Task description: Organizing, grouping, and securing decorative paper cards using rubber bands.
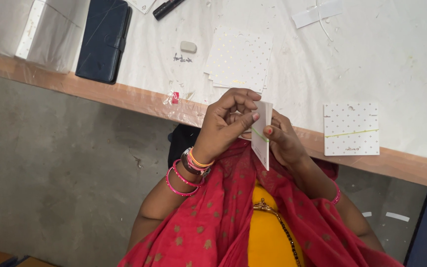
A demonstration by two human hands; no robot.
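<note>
Both of my hands are raised in front of my chest, just below the table's wooden edge [124, 96]. Between them I hold a small white card [262, 146], seen almost edge-on. A thin green band [259, 134] runs across the card. My left hand [226, 123], with pink and orange bangles and a watch at the wrist, pinches the card's upper part with thumb and fingers. From behind, my right hand [282, 141] supports the card, one fingertip resting on the band.
On the white tabletop lie a stack of white dotted cards [238, 59], a single dotted card with a yellow-green band [351, 129], a grey eraser [188, 47], a black wallet case [104, 39], a black marker [166, 8] and clear plastic bags [50, 34]. A small red wrapped piece [175, 97] sits at the edge.
</note>
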